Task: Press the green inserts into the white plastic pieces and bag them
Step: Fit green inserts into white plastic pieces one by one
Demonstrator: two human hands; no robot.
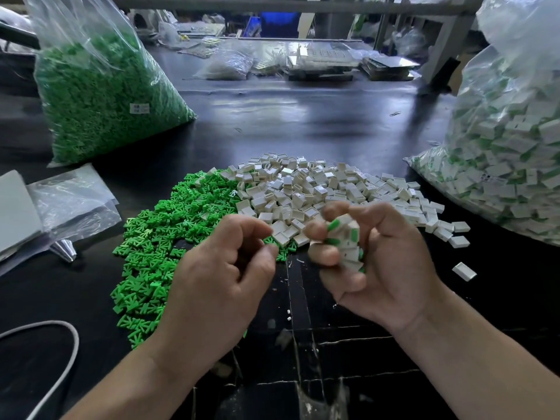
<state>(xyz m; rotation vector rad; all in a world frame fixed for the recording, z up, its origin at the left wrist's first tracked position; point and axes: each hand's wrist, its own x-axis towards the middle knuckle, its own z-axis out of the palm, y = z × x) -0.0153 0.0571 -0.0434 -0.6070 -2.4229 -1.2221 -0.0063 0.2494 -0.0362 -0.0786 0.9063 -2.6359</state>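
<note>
left bag (100,95) holds green inserts, right bag (509,147) holds assembled pieces.

On dark table (303,116), dead centre: heap of white pieces (318,189), touching heap of green inserts (157,237) at its 8 o'clock. At 5 o'clock, right hand (391,268), fingers curled round a clutch of fitted pieces (348,234). At 7 o'clock, left hand (221,277), fingers curled, thumb near fingertips; contents not discernible. At 10 o'clock, clear bag of inserts (100,95); at 3 o'clock, bag of fitted pieces (500,153). At 9 o'clock, flat bags (69,201); at 8 o'clock, white cable (71,331).
</note>
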